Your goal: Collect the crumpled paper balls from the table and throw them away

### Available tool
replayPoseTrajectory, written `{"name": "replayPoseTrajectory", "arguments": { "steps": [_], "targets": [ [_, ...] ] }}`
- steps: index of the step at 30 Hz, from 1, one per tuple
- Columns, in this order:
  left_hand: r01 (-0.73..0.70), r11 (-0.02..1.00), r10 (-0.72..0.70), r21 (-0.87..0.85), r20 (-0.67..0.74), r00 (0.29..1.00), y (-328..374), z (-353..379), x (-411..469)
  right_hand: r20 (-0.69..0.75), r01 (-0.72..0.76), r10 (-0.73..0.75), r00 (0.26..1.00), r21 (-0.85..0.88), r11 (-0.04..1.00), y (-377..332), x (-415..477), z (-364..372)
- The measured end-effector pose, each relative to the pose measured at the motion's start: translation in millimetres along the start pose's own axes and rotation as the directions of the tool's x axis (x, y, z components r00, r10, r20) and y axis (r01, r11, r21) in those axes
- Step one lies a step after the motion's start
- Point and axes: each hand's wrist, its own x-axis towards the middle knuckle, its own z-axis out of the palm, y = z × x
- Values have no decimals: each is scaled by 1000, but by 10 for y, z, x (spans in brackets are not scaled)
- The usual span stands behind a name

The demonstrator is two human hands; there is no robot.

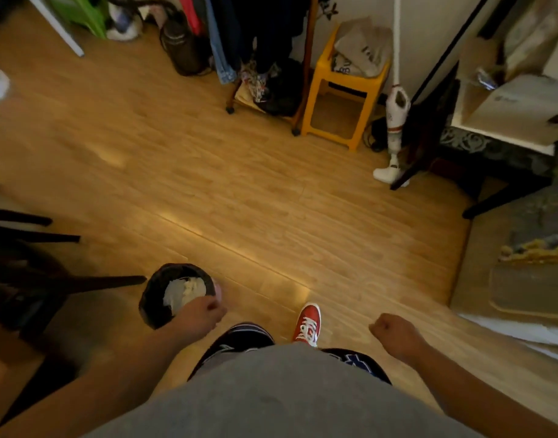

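L hand [202, 312], R hand [393, 335], 1 bin [153, 300].

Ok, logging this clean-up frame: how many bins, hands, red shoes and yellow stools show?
Bin: 1
Hands: 2, left hand, right hand
Red shoe: 1
Yellow stool: 1
Total: 5

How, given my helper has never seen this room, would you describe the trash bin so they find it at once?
Take the wooden floor, then go to its near left edge, by the dark furniture legs. The trash bin stands there, at the left hand: small, round, black, and the only container showing white crumpled paper inside.
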Motion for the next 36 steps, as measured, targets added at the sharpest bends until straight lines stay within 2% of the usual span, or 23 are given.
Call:
{"name": "replayPoseTrajectory", "arguments": {
  "steps": [3, 9, 16, 21, 24, 28, 33, 36],
  "targets": [
    [95, 988, -102, -123, -51, 993, -118, -103, -34, 24, 110, -109, 994, -55, 992, -586, 344, -418],
    [238, 922, -260, -305, -33, 965, -358, -298, 104, 67, 279, -272, 960, -141, 950, -1928, 1055, -774],
    [323, 876, -345, -358, 1, 939, -381, -997, 726, 112, 302, -284, 952, -213, 929, -3189, 1693, -1086],
    [273, 911, -297, -308, -33, 954, -89, -1680, 1183, 93, 299, -285, 954, -250, 921, -3648, 1959, -1538],
    [213, 861, -293, -462, -109, 950, 281, -2100, 1378, 65, 253, -245, 967, -237, 938, -3811, 2167, -1835],
    [142, 763, -276, -631, -120, 954, 771, -2604, 1755, 77, 188, -174, 982, -245, 951, -4023, 2586, -2175],
    [17, 766, -198, -643, -210, 957, 1375, -3259, 2289, 109, 144, -119, 987, -258, 955, -4529, 3175, -2505],
    [7, 742, -223, -670, -237, 946, 1590, -3636, 2566, 182, 169, -112, 977, -340, 925, -5094, 3475, -2688]
  ]
}}
